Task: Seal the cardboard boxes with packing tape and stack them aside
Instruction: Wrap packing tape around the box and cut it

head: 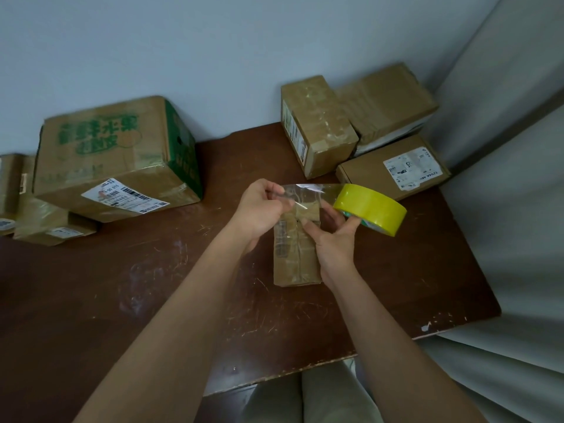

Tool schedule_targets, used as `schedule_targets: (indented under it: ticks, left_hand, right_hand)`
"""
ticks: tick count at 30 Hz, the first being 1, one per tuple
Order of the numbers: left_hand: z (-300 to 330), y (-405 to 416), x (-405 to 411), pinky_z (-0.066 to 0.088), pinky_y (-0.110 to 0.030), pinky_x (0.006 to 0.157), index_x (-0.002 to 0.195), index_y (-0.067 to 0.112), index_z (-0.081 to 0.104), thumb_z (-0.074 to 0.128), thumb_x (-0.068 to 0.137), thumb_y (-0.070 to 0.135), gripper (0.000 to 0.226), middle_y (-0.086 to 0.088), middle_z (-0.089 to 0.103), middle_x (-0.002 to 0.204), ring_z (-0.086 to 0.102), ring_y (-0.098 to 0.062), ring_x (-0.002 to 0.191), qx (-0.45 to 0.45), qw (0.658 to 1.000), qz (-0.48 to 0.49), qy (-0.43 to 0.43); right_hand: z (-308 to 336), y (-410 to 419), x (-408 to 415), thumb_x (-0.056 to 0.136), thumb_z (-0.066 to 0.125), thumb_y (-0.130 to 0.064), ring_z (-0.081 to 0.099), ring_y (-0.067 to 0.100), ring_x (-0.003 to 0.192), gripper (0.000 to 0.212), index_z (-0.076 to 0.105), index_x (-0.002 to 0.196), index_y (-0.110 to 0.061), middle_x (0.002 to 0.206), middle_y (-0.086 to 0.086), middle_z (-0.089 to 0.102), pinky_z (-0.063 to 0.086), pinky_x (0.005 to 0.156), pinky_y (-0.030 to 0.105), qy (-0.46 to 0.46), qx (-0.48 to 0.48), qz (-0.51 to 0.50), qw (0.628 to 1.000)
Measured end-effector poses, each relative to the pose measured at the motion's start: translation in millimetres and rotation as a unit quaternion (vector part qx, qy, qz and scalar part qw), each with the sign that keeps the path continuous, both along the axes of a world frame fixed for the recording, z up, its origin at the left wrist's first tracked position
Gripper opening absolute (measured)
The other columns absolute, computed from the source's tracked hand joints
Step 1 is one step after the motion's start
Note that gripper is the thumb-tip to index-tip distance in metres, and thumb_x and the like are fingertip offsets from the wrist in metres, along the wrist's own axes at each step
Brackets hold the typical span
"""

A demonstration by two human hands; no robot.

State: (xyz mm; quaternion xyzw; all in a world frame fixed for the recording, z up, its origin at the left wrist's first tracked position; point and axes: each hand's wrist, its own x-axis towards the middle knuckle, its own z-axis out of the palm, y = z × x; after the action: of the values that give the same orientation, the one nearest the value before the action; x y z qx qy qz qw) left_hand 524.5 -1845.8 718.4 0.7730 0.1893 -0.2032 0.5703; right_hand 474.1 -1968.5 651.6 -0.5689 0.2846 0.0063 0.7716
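Observation:
A small flat cardboard box (pixel 294 257) lies on the brown table (pixel 152 300) in front of me, old clear tape on its top. Above its far end my right hand (pixel 332 239) holds a yellow roll of packing tape (pixel 370 209), fingers through its core. A clear strip of tape (pixel 308 193) runs from the roll leftward. My left hand (pixel 262 212) pinches the strip's free end. Both hands hover over the box's far half and hide part of it.
A large box with green print (pixel 113 160) stands at the back left, with smaller boxes (pixel 45 227) beside it. Three boxes (pixel 317 126) (pixel 387 102) (pixel 393 169) crowd the back right corner. A grey wall runs behind; pale fabric (pixel 503 209) lies right of the table.

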Motion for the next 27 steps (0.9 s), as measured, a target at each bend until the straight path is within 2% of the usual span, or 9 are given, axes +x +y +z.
schedule_targets:
  ticks: [4,6,9,11,14,18,20,23,27]
  left_hand:
    - [0.9,2.5,0.2,0.047,-0.019,0.072,0.097,0.015,0.059,0.071,0.086,0.006,0.019,0.0,0.058,0.092,0.059,-0.012,0.087,-0.018,1.0,0.002,-0.002]
    - [4.1,5.8,-0.5,0.052,-0.021,0.081,0.1,0.01,0.064,0.069,0.089,0.011,0.012,-0.006,0.065,0.095,0.065,-0.018,0.092,-0.032,0.999,0.0,-0.01]
    - [13.0,12.9,-3.4,0.053,-0.033,0.095,0.098,0.008,0.067,0.059,0.097,0.018,0.013,-0.014,0.071,0.098,0.068,-0.026,0.096,-0.075,0.997,-0.003,-0.009]
    - [17.0,17.6,-5.9,0.056,-0.033,0.091,0.098,0.006,0.065,0.055,0.099,0.014,0.013,-0.011,0.068,0.088,0.066,-0.021,0.086,-0.074,0.997,-0.003,-0.007]
    - [16.1,21.0,-15.1,0.059,-0.029,0.081,0.104,0.002,0.06,0.052,0.1,0.009,0.011,-0.008,0.064,0.079,0.068,-0.017,0.077,-0.082,0.996,0.012,0.015]
    - [5.3,20.0,-27.2,0.059,-0.025,0.072,0.098,0.006,0.058,0.05,0.102,0.012,0.01,-0.006,0.062,0.075,0.069,-0.018,0.076,-0.065,0.997,0.041,0.029]
    - [0.1,18.4,-30.3,0.058,-0.024,0.071,0.095,0.007,0.058,0.05,0.102,0.012,0.012,-0.005,0.062,0.072,0.068,-0.016,0.072,-0.033,0.998,0.044,0.015]
    - [-4.2,17.0,-34.0,0.058,-0.026,0.076,0.091,0.009,0.059,0.051,0.101,0.013,0.014,-0.003,0.063,0.071,0.067,-0.015,0.074,0.016,0.999,0.04,-0.013]
    - [-11.3,16.2,-36.9,0.056,-0.037,0.089,0.091,0.015,0.064,0.055,0.099,0.018,0.013,0.0,0.068,0.073,0.067,-0.009,0.074,0.067,0.996,0.05,-0.032]
  right_hand:
    - [3.3,-0.8,-0.7,0.082,0.075,0.006,0.06,0.011,0.119,0.06,0.042,0.112,-0.035,0.126,-0.003,0.064,0.052,0.101,0.049,-0.004,-0.003,0.0,1.0]
    - [10.5,-4.7,-1.7,0.085,0.074,0.0,0.063,0.01,0.116,0.055,0.042,0.118,-0.031,0.123,-0.002,0.067,0.054,0.099,0.044,-0.008,0.02,-0.015,1.0]
    - [25.7,-13.3,-4.8,0.096,0.064,-0.012,0.066,0.01,0.114,0.058,0.034,0.142,-0.032,0.129,0.004,0.066,0.057,0.089,0.032,-0.035,0.095,-0.058,0.993]
    - [34.6,-18.8,-5.2,0.101,0.056,-0.019,0.063,0.013,0.121,0.057,0.029,0.148,-0.037,0.135,0.006,0.061,0.053,0.097,0.038,-0.041,0.144,-0.071,0.986]
    - [44.5,-19.3,-1.5,0.104,0.051,-0.021,0.054,0.022,0.129,0.048,0.033,0.147,-0.034,0.138,0.014,0.054,0.045,0.108,0.045,-0.014,0.217,-0.076,0.973]
    - [48.2,-9.8,1.0,0.102,0.055,-0.022,0.05,0.022,0.132,0.057,0.03,0.154,-0.026,0.14,0.009,0.052,0.041,0.112,0.044,0.013,0.2,-0.121,0.972]
    - [48.1,-7.9,-2.3,0.1,0.06,-0.02,0.056,0.017,0.122,0.051,0.04,0.146,-0.023,0.126,0.001,0.058,0.044,0.111,0.043,0.003,0.185,-0.139,0.973]
    - [48.2,-4.6,-6.0,0.096,0.064,-0.016,0.063,0.014,0.107,0.022,0.053,0.113,-0.027,0.107,-0.004,0.063,0.047,0.107,0.039,-0.004,0.179,-0.16,0.971]
    - [44.9,0.4,-5.9,0.091,0.07,-0.007,0.064,0.014,0.09,0.021,0.056,0.102,-0.02,0.094,-0.002,0.065,0.052,0.102,0.037,-0.017,0.201,-0.212,0.956]
